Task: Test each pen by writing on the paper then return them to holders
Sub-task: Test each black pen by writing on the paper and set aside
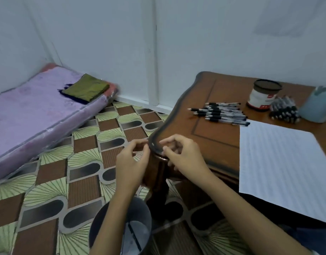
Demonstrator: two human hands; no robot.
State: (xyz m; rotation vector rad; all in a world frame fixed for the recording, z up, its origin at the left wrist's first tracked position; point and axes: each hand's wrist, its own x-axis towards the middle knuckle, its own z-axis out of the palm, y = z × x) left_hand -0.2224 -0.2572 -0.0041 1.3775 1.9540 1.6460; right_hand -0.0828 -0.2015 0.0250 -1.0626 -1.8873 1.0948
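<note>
Both hands are pictured drawn together at the near corner of the wooden table (213, 137). The left hand (130, 161) and the right hand (184, 157) are each curled, and their fingertips (167, 149) are brought almost to touching over the dark edge. Thumb and forefinger of each hand are closed as in a pinch. Whether a pen part, some small scrap or nothing at all is held there cannot be told, the spot being blurred.

The task's things are all found away from the fingers:
- **Row of pens:** A row of pens (221, 113) is laid side by side beyond the right fingers, well apart from them.
- **Holders and second bunch:** Farther off stands a white-and-brown holder (263, 95). Beside it lie a second bunch of pens (284, 111) and a blue-green holder (316, 105).
- **Lined paper:** The lined paper (283, 166) is spread to the right of the right fingers, also well apart. No written marks can be made out on it.
- **Grey bin:** A grey bin (103, 218) is seen below the wrists.

The step in hand is judged to fall between pens, with no writing under way and most of the testing left to do. For the next move, a reach away and to the right would be called for. One barrel would have to be pinched out of the close-packed row without the neighbours being rolled, and its tip then brought to the paper.
</note>
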